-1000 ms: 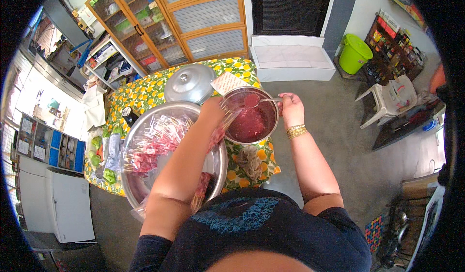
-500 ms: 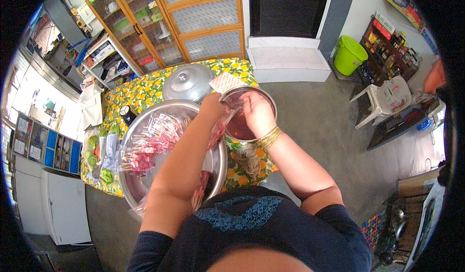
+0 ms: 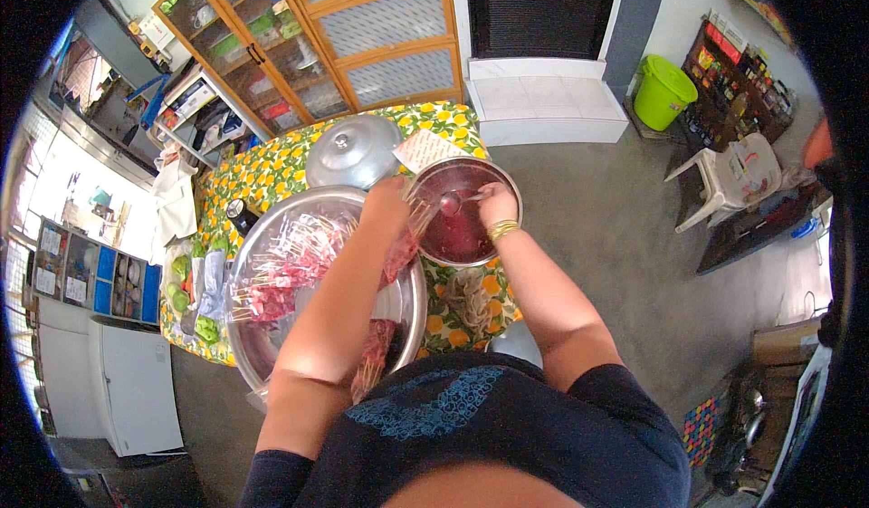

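My left hand (image 3: 389,202) is closed on a bunch of meat skewers (image 3: 401,256) in what looks like clear plastic. Their stick ends point toward a metal pot (image 3: 518,223) of dark red liquid, and my forearm hides part of the bunch. In my right hand (image 3: 496,205), over the pot's right side, is a metal spoon (image 3: 451,204), its bowl above the liquid near the sticks. Under my left arm sits a wide metal basin (image 3: 416,313), where several more raw meat skewers (image 3: 282,273) lie in clear plastic.
A domed metal lid (image 3: 353,150) and a printed sheet (image 3: 425,151) lie behind the basin and pot on the lemon-patterned tablecloth (image 3: 272,159). Bagged green vegetables (image 3: 186,291) are at left. A crumpled cloth (image 3: 466,300) rests before the pot. A white plastic chair (image 3: 729,182) stands at right.
My right hand has left the plastic near my left hand and moved right, now holding a spoon over the pot. My left hand stays by the pot's left rim with the skewers.
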Available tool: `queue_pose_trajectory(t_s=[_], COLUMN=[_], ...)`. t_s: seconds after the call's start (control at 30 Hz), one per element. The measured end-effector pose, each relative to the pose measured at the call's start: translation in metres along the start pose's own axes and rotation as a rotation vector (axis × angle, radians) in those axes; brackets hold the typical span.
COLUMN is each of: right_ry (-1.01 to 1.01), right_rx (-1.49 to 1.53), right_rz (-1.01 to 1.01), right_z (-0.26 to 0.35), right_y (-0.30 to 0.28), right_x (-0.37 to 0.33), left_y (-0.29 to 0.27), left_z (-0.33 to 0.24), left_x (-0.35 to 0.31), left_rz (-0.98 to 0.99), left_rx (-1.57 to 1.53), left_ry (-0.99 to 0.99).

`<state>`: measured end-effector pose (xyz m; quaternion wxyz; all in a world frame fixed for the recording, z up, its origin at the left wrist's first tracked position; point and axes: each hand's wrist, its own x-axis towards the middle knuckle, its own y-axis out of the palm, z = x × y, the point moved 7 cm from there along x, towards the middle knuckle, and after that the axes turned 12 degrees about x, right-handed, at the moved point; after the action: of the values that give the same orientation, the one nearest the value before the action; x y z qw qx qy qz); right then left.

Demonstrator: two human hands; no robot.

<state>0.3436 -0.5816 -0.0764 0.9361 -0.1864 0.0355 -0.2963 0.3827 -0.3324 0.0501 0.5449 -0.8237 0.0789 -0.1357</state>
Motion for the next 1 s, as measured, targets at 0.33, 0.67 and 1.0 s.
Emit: queue_pose_trajectory(t_s=[0.33, 0.67, 1.0], right_ry=[0.372, 0.493, 0.108], right_rx=[0.409, 0.691, 0.633], right_rz=[0.206, 0.109, -0.039], right_z=[-0.069, -0.012, 0.075], right_y=[0.051, -0.039, -0.112], right_x=[-0.003, -0.01, -0.025], left_y=[-0.004, 0.004, 0.026], left_z=[-0.002, -0.017, -0.014], left_x=[-0.004, 0.0, 0.017], left_rz=[0.043, 0.158, 0.131], left_rx=[-0.037, -0.094, 0.082], left_ry=[-0.07, -0.094, 0.031])
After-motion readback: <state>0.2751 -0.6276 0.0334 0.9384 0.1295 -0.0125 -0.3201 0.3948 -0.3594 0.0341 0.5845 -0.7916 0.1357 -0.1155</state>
